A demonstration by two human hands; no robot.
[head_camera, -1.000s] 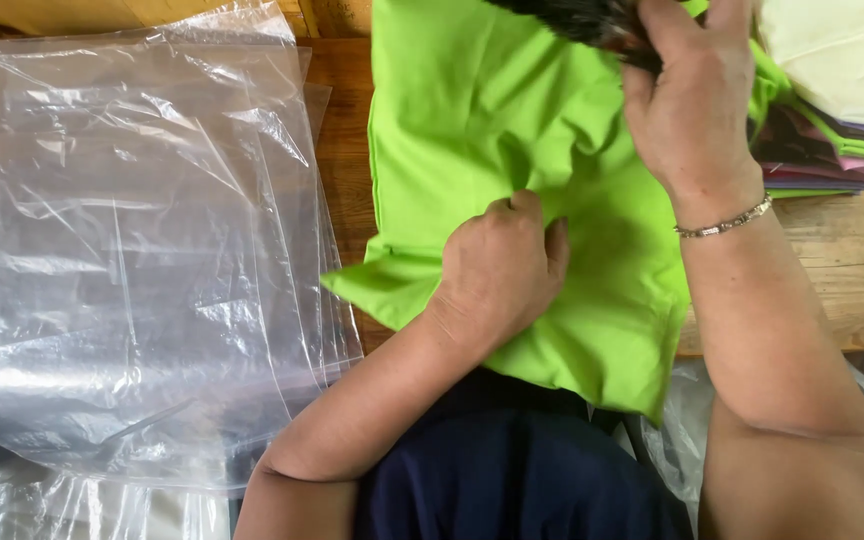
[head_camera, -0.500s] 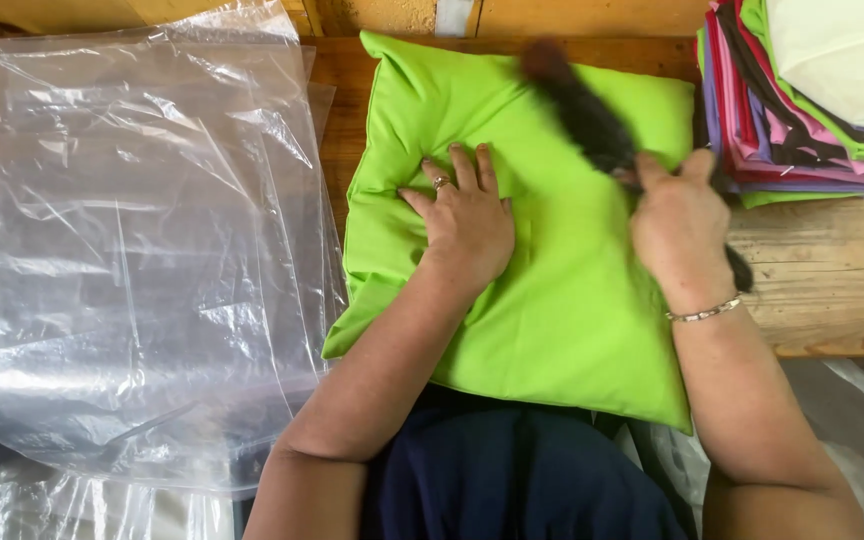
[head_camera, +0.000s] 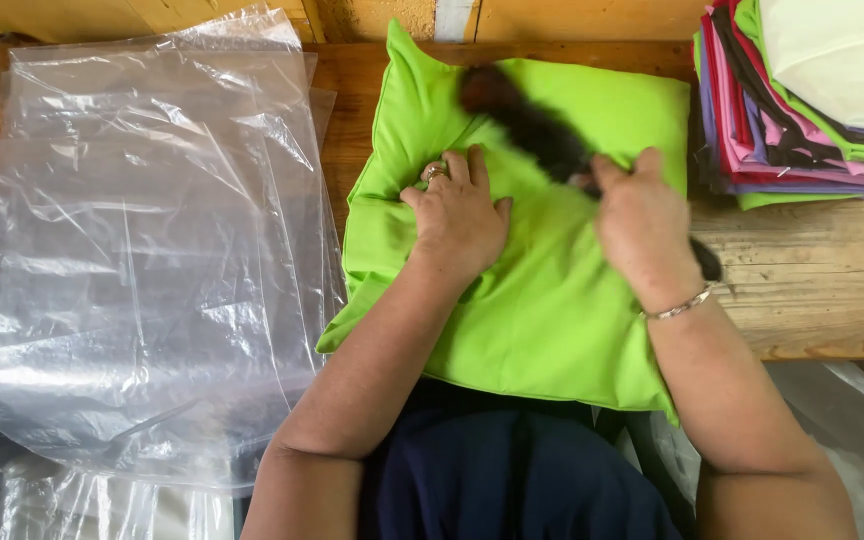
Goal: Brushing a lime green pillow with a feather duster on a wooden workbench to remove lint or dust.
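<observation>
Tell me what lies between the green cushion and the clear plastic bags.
Only a bare strip of wooden table separates green cushion from clear plastic bags, per the head view.

We seem to be in a small sewing or packing workshop: a plain wooden surface (head_camera: 812,290) carries a heap of clear plastic bags (head_camera: 142,260), a stack of folded coloured fabric covers (head_camera: 802,100), and a lime-green cushion (head_camera: 542,290).
</observation>
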